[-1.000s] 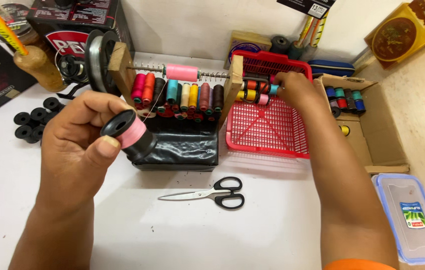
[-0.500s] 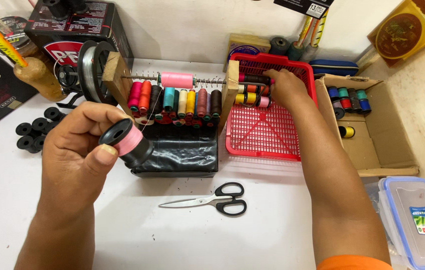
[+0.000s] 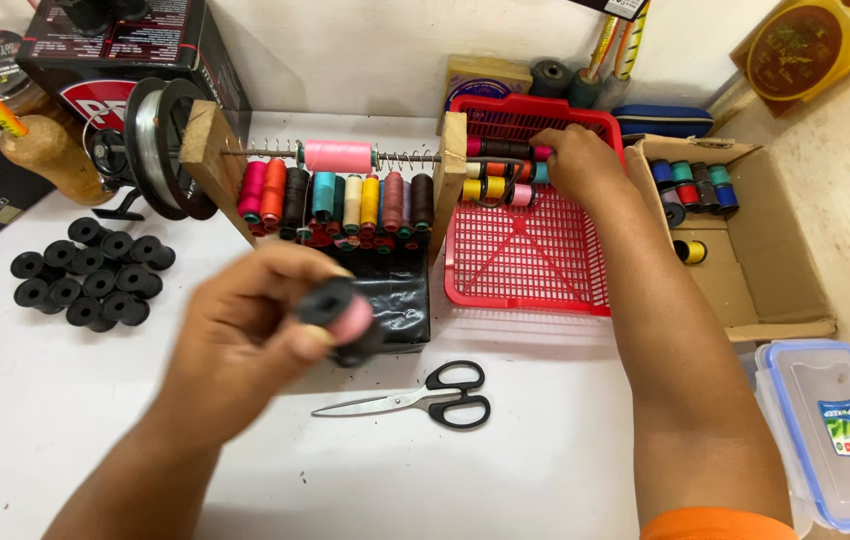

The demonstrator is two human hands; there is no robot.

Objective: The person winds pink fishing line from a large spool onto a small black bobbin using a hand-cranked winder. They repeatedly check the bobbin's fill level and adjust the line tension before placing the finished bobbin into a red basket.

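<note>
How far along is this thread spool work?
Done, it seems: the left hand holds a black spool wound with pink thread, blurred. In hand: the right hand reaches among the thread rolls in the red basket. Left: a cluster of bare black spools lies on the table, and the scissors lie untouched.

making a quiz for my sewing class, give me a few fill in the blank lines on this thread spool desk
1. The left hand holds a black bobbin wound with ____ thread.
2. The right hand reaches into the ____ plastic basket.
3. Black-handled ____ lie on the white table in front of the basket.
4. The loose yellow spool lies in the ____ box.

Missing words: pink; red; scissors; cardboard
</note>
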